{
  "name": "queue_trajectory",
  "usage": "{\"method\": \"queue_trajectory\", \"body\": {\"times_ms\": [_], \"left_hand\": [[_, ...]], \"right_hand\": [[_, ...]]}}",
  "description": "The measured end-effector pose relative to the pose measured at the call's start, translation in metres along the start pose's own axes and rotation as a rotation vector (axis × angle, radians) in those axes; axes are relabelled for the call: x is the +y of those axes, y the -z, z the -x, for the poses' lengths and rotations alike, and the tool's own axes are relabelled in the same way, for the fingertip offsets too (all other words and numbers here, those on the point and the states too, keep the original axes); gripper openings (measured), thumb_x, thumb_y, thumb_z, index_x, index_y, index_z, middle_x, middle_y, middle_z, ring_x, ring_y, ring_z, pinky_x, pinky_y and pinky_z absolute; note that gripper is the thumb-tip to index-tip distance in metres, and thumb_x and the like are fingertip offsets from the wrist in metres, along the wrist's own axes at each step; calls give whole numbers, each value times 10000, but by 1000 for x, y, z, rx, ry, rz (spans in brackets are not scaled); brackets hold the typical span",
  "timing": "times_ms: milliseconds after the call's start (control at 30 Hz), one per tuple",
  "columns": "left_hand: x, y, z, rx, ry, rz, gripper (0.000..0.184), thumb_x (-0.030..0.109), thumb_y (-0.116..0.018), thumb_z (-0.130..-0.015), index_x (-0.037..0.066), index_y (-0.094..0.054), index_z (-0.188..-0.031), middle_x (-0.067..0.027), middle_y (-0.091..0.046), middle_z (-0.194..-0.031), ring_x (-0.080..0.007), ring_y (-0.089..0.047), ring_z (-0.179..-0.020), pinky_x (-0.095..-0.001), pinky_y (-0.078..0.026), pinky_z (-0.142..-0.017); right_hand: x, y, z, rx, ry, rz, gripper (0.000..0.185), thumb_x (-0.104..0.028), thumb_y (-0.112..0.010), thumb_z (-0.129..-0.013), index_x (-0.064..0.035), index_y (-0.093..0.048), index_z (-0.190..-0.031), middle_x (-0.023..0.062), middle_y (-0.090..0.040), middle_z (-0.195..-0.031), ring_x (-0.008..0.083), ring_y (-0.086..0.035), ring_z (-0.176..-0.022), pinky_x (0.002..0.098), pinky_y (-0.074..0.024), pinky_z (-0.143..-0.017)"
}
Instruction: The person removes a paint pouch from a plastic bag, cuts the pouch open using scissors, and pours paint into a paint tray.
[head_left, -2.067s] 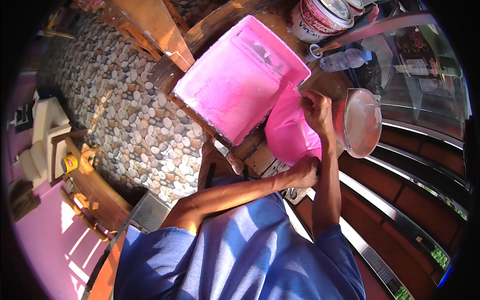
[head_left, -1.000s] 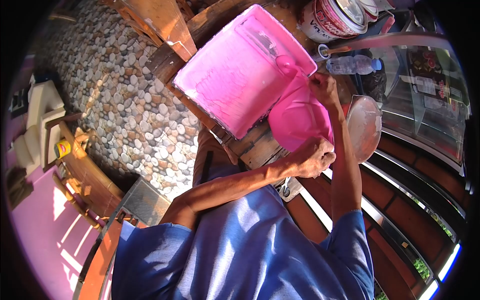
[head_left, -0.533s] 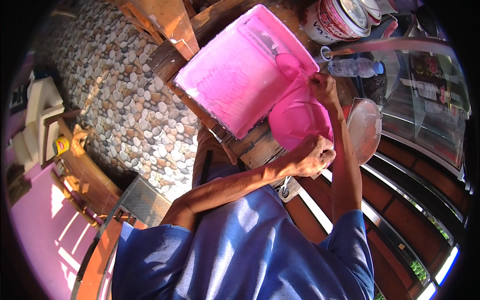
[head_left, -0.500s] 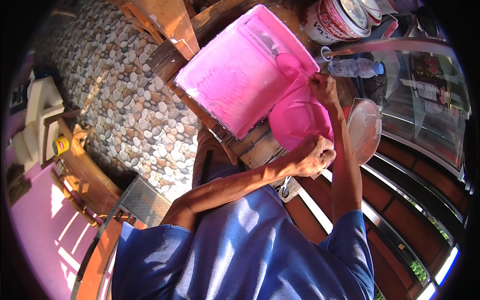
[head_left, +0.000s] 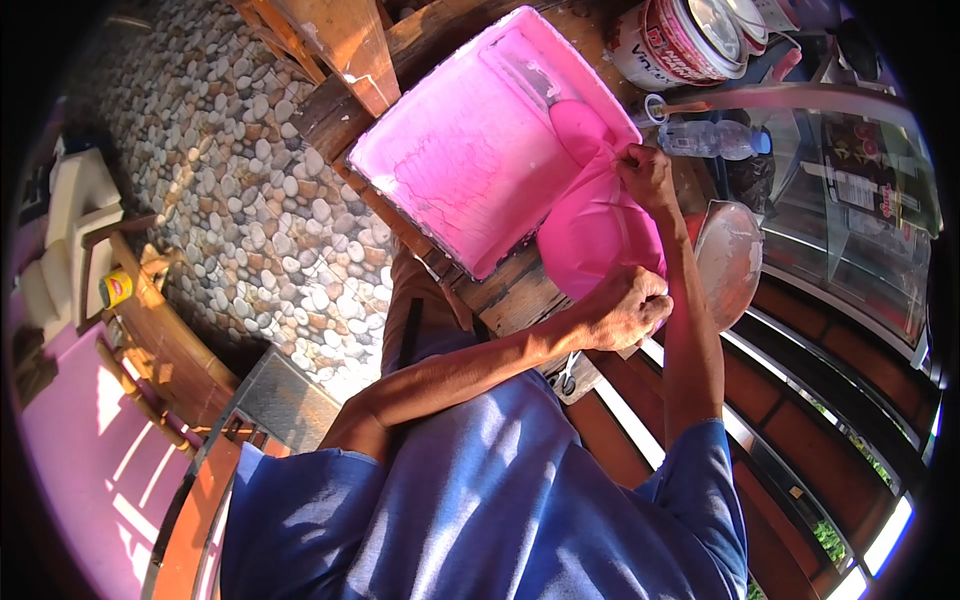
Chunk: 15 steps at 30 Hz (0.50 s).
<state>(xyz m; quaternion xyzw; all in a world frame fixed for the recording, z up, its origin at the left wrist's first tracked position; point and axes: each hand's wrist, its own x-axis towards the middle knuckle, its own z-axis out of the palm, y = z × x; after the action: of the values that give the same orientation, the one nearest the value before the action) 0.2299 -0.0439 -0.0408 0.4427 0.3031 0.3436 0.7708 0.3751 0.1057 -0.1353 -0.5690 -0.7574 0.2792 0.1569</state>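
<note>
A pink bag (head_left: pixel 598 238) lies on the wooden surface, its narrow upper end over the rim of a pink paint tray (head_left: pixel 440 170). Bright pink paint (head_left: pixel 580 128) spreads inside the tray beside that end. My right hand (head_left: pixel 645 175) pinches the bag's upper end at the tray's corner. Lower down, my left hand (head_left: pixel 628 306) is closed around the bag's bottom end, against my right forearm. Right of my right forearm is a container with a whitish, paint-smeared round face (head_left: pixel 728 265).
Paint buckets (head_left: pixel 675 45) stand at the upper right, near a clear plastic bottle (head_left: pixel 715 139) and a small ring-shaped item with a handle (head_left: pixel 656 108). A wooden piece (head_left: pixel 345 45) rises left of the tray. Pebbled floor (head_left: pixel 260 200) lies further left.
My left hand has moved up and right from its earliest position, and my right hand has shifted slightly up. Pink paint has appeared in the tray near the bag's end and spread wider.
</note>
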Motion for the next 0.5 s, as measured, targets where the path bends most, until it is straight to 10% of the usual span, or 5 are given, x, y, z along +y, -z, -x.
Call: {"method": "queue_trajectory", "body": {"times_ms": [400, 500], "left_hand": [[4, 5, 0, -8, -7, 21, 335, 172, -504, -919, -15, -512, -641, -50, -533, -563, -109, -568, -509, -275, -499, -453], [1, 5, 0, -4, -23, 17, 332, 168, -505, -920, -15, -513, -643, -51, -533, -563, -110, -571, -508, -274, -499, -452]], "right_hand": [[-1, 0, -1, -3, 5, 25, 78, -68, -678, -758, -3, -653, -794, 62, -613, -628, 97, -551, -568, 273, -455, -552], [-6, 2, -1, -24, -22, 36, 101, -94, -642, -733, -8, -656, -784, 138, -657, -692, 238, -663, -648, 328, -504, -625]]}}
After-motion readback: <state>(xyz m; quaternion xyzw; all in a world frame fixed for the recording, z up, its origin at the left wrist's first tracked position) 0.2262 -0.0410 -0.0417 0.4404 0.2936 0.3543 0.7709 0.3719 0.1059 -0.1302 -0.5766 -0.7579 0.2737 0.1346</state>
